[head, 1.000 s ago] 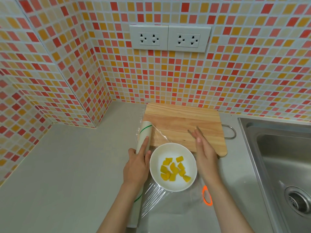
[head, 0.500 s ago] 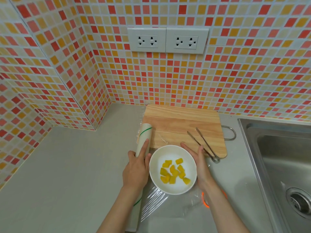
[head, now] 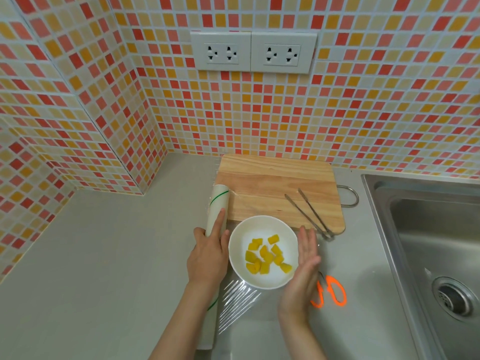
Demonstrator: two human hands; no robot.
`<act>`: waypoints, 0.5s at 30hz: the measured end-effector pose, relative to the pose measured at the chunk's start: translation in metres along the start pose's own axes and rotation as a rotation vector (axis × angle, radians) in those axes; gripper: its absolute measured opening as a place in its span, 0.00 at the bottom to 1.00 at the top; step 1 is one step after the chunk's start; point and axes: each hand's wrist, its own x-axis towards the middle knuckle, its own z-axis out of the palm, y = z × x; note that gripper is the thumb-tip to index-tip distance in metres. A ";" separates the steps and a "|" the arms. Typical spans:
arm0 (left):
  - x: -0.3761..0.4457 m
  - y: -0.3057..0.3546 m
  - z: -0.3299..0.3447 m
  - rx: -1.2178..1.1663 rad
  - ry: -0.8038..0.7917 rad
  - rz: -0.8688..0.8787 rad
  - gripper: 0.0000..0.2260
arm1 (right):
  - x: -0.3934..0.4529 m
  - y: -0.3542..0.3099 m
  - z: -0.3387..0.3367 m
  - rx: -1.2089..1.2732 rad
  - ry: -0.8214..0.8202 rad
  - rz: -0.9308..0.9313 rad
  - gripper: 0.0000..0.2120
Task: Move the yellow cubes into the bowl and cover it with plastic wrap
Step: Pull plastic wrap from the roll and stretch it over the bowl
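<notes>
A white bowl (head: 262, 227) with several yellow cubes (head: 265, 255) in it stands on the counter just in front of the wooden cutting board (head: 275, 183). A sheet of plastic wrap (head: 239, 297) is pulled from the roll and spreads across the bowl area and the counter. My left hand (head: 207, 255) presses on the plastic wrap roll (head: 218, 203), index finger stretched along it, left of the bowl. My right hand (head: 304, 263) is flat with straight fingers against the bowl's right side, holding nothing.
Metal tongs (head: 309, 211) lie on the board's right front corner. Orange-handled scissors (head: 330, 294) lie under the film, right of my right wrist. A steel sink (head: 426, 229) fills the right side. Tiled walls with sockets (head: 253, 53) close the back and left.
My right hand slid from the bowl's far rim down along its right side toward me, uncovering the tongs and the scissors. The left hand stayed on the roll.
</notes>
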 end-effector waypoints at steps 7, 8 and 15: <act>0.000 0.006 0.007 0.031 0.003 0.016 0.21 | 0.013 0.013 -0.007 -0.033 0.106 0.049 0.37; 0.002 0.007 0.007 0.034 0.003 0.019 0.21 | 0.011 0.022 -0.008 -0.050 0.152 -0.003 0.36; 0.010 0.015 0.008 0.006 -0.001 0.019 0.21 | 0.025 0.064 -0.025 -0.069 0.097 0.068 0.29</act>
